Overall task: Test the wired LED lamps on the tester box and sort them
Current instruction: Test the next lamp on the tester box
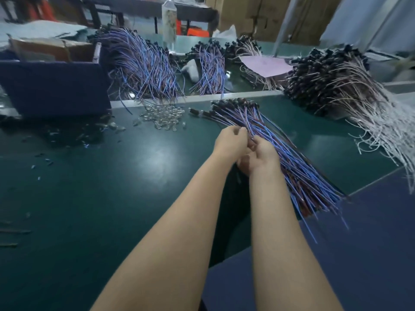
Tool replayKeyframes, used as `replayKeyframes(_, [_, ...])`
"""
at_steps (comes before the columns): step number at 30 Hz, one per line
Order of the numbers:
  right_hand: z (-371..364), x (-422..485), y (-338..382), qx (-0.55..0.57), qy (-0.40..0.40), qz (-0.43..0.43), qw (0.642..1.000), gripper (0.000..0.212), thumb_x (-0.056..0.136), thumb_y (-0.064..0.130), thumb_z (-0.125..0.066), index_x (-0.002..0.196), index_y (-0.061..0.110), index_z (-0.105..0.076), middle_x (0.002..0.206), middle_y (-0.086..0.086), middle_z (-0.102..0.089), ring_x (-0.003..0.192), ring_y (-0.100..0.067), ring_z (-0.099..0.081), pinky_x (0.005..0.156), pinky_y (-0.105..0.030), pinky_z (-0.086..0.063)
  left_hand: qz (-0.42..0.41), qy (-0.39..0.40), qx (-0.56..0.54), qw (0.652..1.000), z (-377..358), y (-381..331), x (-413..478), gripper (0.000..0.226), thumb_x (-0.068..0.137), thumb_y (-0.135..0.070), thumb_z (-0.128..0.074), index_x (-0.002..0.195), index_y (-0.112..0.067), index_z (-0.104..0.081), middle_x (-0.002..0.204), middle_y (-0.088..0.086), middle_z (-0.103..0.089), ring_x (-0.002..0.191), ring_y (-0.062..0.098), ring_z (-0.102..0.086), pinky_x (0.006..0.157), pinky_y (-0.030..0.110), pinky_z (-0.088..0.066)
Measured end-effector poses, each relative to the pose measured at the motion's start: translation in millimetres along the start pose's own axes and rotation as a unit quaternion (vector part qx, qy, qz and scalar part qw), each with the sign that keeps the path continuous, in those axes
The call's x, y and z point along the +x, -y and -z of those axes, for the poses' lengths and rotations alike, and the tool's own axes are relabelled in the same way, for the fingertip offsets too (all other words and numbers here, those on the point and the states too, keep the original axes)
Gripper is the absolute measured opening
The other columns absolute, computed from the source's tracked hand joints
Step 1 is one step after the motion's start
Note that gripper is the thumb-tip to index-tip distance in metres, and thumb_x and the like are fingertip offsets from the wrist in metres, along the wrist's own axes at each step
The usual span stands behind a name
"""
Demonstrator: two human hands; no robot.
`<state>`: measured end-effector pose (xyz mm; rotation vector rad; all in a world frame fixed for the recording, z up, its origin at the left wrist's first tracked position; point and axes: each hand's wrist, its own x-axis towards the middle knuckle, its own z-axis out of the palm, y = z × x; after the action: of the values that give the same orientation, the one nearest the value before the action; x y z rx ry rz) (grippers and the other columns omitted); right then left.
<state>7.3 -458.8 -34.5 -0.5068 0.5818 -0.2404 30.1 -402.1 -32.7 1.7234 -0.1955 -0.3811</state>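
I read the green counter (101, 187) first; it carries everything. At its far right corner lies a heap of white-wired lamps (336, 86); at the far left edge stands a dark blue box (56, 86), and I cannot tell whether it is the tester; along the far edge between them lies a heap of blue-wired lamps (141, 63). The working bundle (298, 171) of blue-and-red-wired lamps lies right of centre; its long axis runs diagonally, black lamp heads toward the far edge, bare wire ends reaching the near right edge. A scatter of clear caps (164, 115) lies left of the heads.

Both hands meet on the bundle's left flank, closer to the heads than to the wire ends. The right hand (262, 156) is closer to the bulk of the wires; its fingers are curled round part of the bundle. The left hand (231, 141) sits just beside it, on the far side; its fingers (243, 131) pinch a few wires.

My judgement: the coming move draws one lamp clear along that axis while the right hand restrains the rest; tangling is the risk.
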Motion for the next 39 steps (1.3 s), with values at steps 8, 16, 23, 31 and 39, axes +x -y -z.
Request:
replayKeyframes(8, [-25.7,-3.9,-47.4,0.064,0.024,0.007,0.998,0.046,0.102,0.037,-0.032,0.088,-0.002,-0.053,0.087,-0.018,-0.060,0.080,-0.024,-0.062,0.083,-0.034,-0.053,-0.035,-0.162,-0.075,0.983,66.9,11.1,-15.2,0.024,0.094,-0.016,-0.048,0.114,-0.007,-0.060,0.111,0.007,-0.063,0.099,0.018,-0.058,0.087,0.025,-0.045])
replayKeyframes(16, [-97.7,-53.9,-167.5,-0.140,0.140,-0.062,0.978,0.016,0.095,0.007,-0.048,0.084,0.003,-0.060,0.065,-0.006,-0.065,0.058,-0.015,-0.061,0.052,-0.021,-0.053,-0.100,-0.398,-0.188,0.892,200.1,6.2,-77.8,0.016,0.092,-0.009,-0.046,0.102,-0.015,-0.057,0.087,-0.007,-0.055,0.072,0.004,-0.050,0.067,0.014,-0.042])
replayKeyframes(23, [-151.0,-111.0,-282.0,-0.553,0.360,0.078,0.747,0.025,0.091,0.006,-0.053,0.068,0.007,-0.063,0.036,0.014,-0.050,0.034,0.004,-0.043,0.039,-0.013,-0.034,-0.119,-0.553,-0.229,0.792,302.0,15.9,-141.8,0.016,0.094,-0.008,-0.042,0.095,-0.021,-0.052,0.086,-0.007,-0.051,0.076,0.010,-0.047,0.073,0.021,-0.040])
replayKeyframes(31, [-179.8,-132.6,-343.3,-0.667,0.370,0.178,0.621,0.039,0.094,0.013,-0.044,0.132,0.018,-0.052,0.123,-0.012,-0.060,0.115,-0.026,-0.053,0.098,-0.033,-0.040,-0.064,-0.596,-0.327,0.730,351.1,27.7,-170.8,0.016,0.094,-0.011,-0.041,0.107,-0.011,-0.049,0.098,0.011,-0.058,0.088,0.027,-0.055,0.095,0.047,-0.043])
replayKeyframes(39, [-188.2,-130.2,-358.6,-0.727,0.348,0.165,0.568,0.033,0.096,0.026,-0.042,0.126,0.018,-0.056,0.135,-0.015,-0.039,0.121,-0.033,-0.042,0.101,-0.042,-0.038,-0.070,-0.579,-0.366,0.725,360.4,34.4,-168.7,0.021,0.094,-0.012,-0.039,0.111,-0.008,-0.050,0.085,0.001,-0.044,0.070,0.010,-0.041,0.076,0.027,-0.053])
